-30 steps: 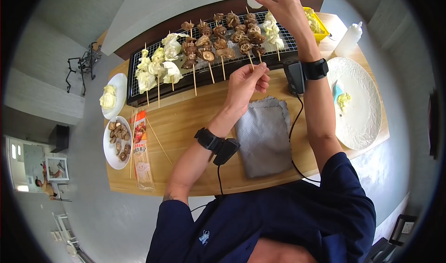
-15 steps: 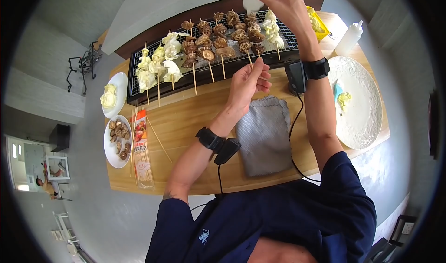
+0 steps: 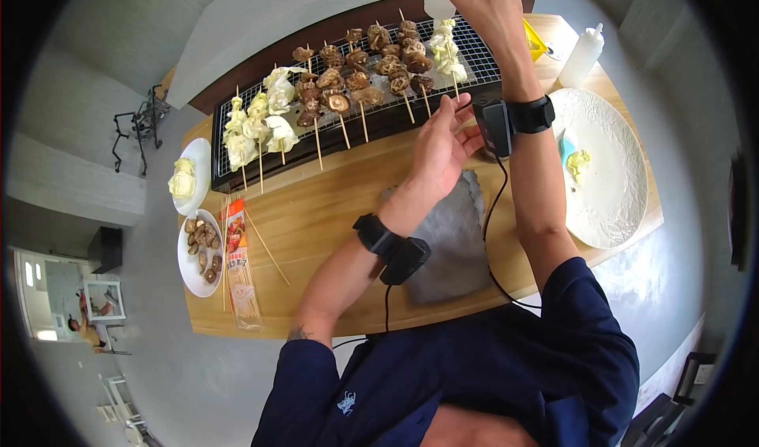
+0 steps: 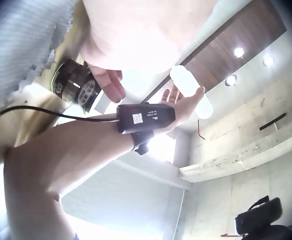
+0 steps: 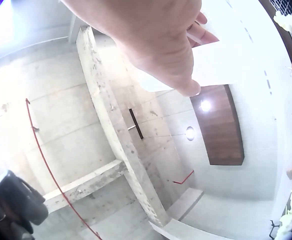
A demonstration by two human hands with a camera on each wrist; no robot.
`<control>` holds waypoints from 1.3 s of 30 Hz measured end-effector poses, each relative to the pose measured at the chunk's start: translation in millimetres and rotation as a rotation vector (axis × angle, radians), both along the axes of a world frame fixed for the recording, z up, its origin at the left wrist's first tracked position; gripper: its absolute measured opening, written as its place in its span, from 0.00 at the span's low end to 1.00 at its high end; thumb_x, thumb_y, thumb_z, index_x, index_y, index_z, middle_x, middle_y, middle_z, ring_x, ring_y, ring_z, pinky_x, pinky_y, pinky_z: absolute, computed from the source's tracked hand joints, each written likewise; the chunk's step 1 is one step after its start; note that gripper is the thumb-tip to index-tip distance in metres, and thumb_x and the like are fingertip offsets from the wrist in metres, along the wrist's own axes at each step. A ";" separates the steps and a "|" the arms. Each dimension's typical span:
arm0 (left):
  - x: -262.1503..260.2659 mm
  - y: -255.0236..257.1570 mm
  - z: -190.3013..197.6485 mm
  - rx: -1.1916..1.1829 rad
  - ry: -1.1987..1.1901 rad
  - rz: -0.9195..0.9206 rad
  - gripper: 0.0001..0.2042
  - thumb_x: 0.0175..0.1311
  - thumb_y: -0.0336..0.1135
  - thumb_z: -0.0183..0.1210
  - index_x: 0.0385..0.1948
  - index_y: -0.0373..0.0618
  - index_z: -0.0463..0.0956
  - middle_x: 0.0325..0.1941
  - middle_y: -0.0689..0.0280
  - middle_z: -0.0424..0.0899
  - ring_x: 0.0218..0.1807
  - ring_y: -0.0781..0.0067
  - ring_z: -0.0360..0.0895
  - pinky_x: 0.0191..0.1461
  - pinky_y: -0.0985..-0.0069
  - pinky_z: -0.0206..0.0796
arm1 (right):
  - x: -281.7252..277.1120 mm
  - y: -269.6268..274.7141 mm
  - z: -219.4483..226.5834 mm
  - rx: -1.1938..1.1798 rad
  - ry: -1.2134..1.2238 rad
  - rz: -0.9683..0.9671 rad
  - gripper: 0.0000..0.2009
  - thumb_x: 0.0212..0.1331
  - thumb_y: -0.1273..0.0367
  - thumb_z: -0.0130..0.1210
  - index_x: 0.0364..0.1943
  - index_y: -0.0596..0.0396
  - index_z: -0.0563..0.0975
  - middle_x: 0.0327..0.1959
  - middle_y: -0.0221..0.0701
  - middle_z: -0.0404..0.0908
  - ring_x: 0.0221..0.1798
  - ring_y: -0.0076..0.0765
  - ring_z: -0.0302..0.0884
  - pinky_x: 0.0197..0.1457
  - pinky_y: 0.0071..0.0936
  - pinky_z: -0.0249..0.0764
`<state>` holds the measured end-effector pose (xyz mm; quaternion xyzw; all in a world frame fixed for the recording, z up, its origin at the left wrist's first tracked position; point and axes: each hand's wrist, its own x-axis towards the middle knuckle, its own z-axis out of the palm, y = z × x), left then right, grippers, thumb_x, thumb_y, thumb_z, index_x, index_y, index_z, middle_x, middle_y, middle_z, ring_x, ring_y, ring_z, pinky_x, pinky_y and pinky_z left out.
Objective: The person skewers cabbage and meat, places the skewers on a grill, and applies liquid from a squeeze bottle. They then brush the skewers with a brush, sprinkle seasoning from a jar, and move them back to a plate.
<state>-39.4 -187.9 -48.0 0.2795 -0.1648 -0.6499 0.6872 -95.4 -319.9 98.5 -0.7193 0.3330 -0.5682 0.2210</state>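
Observation:
In the head view, my left hand (image 3: 439, 154) is at the front edge of the grill (image 3: 360, 131). Its thumb and fingers are apart, beside the lower stick of the rightmost cabbage skewer (image 3: 445, 48). The left wrist view shows these fingers loosely bent near a dark jar (image 4: 76, 85). Above the grill's right end, my right hand (image 3: 492, 16) grips a white squeeze bottle (image 4: 191, 87), partly cut off at the top of the head view. Several mushroom skewers (image 3: 334, 101) lie across the rack, with more cabbage skewers (image 3: 239, 135) at its left.
A grey cloth (image 3: 447, 249) lies in front of me. At left are a cabbage plate (image 3: 202, 150), a mushroom plate (image 3: 190, 269) and a skewer packet (image 3: 243, 289). At right stand a large white plate (image 3: 613, 186), another squeeze bottle (image 3: 581, 60) and a yellow basket (image 3: 534, 42).
My left hand has let go of a mushroom skewer's stick and moved right to the cabbage skewer. The bottle in my right hand is now over the cabbage. The head view has shifted slightly.

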 end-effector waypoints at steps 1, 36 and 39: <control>-3.4 -4.2 0.9 -0.001 -0.002 -0.004 0.21 0.79 0.49 0.49 0.60 0.42 0.70 0.54 0.61 0.81 0.45 0.71 0.80 0.53 0.69 0.77 | -1.3 -0.3 -0.1 -0.001 -0.002 -0.004 0.30 0.58 0.54 0.67 0.55 0.66 0.75 0.41 0.50 0.86 0.42 0.47 0.86 0.45 0.40 0.80; -10.2 -12.5 11.5 0.138 -0.130 0.182 0.08 0.66 0.36 0.68 0.41 0.45 0.84 0.33 0.73 0.85 0.30 0.84 0.80 0.33 0.85 0.75 | -12.8 0.9 5.9 -0.012 0.068 0.037 0.28 0.58 0.53 0.68 0.50 0.66 0.79 0.33 0.42 0.86 0.34 0.36 0.83 0.38 0.32 0.77; -10.9 -12.5 11.5 0.158 -0.130 0.184 0.06 0.65 0.35 0.69 0.38 0.46 0.83 0.31 0.73 0.85 0.30 0.83 0.81 0.33 0.84 0.77 | -14.6 5.4 6.4 -0.028 0.054 0.048 0.28 0.58 0.53 0.69 0.50 0.66 0.79 0.33 0.42 0.86 0.35 0.36 0.83 0.38 0.33 0.77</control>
